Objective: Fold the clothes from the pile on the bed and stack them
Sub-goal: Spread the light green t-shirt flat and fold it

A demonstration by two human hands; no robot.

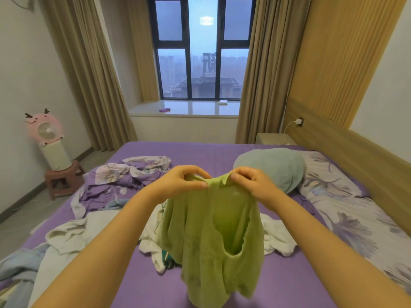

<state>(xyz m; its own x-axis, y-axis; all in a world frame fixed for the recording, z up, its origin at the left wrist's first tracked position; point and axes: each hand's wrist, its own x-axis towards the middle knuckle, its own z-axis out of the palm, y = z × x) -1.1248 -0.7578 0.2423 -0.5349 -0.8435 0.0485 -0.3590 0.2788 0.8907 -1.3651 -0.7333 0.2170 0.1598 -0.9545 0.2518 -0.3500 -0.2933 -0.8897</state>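
Green garment (213, 230) hangs below left hand (178, 182) and right hand (253, 183), both pinching its top edge.

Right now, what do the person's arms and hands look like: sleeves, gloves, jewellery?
Both forearms are bare as far as the frame shows, with no sleeves in view. The left hand and right hand wear no gloves, and no rings, watch or bracelet can be seen. No markings are visible.

A single wide-angle head camera looks forward and slightly down across the bed (200, 152) toward the window (202, 50), with both forearms reaching in close from the bottom edge.
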